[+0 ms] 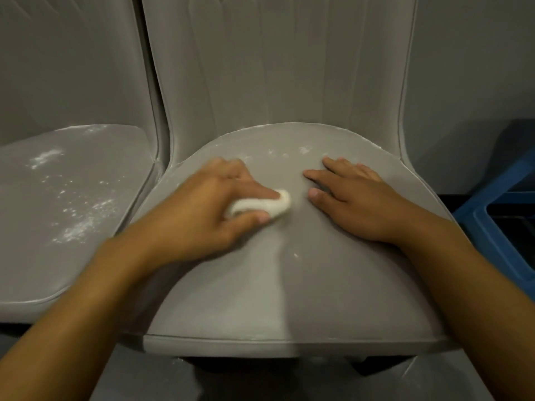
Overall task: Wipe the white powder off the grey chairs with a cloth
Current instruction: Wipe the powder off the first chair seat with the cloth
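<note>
Plainly, the white cloth lies bunched into a small wad near the middle of the centre chair seat. Of the white powder we see only faint flecks along this seat's back edge and one speck towards the front. The left chair seat carries far heavier streaks across its middle. We judge the main risk to be the tight wad: so little of it meets the seat that a stroke may smear the flecks, or push them into the seam under the backrest, rather than lift them. A cloth already loaded with powder could also leave a haze on the cleaned part. A sweep running off the left edge would drop powder onto the neighbouring seat. The left hand looks blurred and grips the cloth, with the forefinger stretched over its top, the thumb along its near side and the other fingers curled. The right hand rests palm down just right of the cloth without touching it; its fingers are straight and spread, it holds nothing, and we take it to be bracing. A blue crate stands beyond the seat's right edge.
</note>
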Action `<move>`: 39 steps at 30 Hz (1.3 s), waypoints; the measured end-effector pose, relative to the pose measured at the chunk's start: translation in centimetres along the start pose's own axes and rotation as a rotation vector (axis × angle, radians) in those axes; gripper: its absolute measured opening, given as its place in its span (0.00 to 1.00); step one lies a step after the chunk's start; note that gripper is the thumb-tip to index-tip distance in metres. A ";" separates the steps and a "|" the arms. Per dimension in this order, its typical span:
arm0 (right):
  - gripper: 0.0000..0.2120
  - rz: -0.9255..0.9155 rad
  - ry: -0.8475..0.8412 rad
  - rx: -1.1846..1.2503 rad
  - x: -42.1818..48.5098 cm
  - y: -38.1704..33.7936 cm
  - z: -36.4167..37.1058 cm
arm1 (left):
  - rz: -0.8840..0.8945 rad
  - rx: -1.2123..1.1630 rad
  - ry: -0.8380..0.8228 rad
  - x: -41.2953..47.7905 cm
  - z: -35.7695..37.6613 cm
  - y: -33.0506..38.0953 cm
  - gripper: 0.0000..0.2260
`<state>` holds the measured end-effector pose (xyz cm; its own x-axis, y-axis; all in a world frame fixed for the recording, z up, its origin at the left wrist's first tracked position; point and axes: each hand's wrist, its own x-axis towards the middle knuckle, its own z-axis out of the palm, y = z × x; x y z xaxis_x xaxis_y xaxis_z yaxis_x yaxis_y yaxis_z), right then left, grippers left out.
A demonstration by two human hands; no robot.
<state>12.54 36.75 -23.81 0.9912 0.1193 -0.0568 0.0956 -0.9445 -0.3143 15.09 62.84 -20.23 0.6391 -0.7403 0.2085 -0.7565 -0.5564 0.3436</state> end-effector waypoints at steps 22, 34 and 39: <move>0.25 -0.005 0.014 -0.019 0.3 0.3 0.2 | 0.457 -0.060 -0.134 -0.6 4.9 7.2 0.14; 0.27 -0.006 0.024 -0.043 0.1 0.1 0.2 | -0.417 0.172 0.251 -3.1 -2.5 -7.9 0.15; 0.31 0.001 0.027 -0.055 0.3 0.1 0.3 | -0.457 0.130 0.121 -4.2 -1.9 -9.1 0.14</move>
<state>12.79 36.76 -24.15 0.9934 0.1104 -0.0313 0.0985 -0.9602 -0.2614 19.55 71.74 -22.50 0.9156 -0.3640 0.1708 -0.4005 -0.8627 0.3088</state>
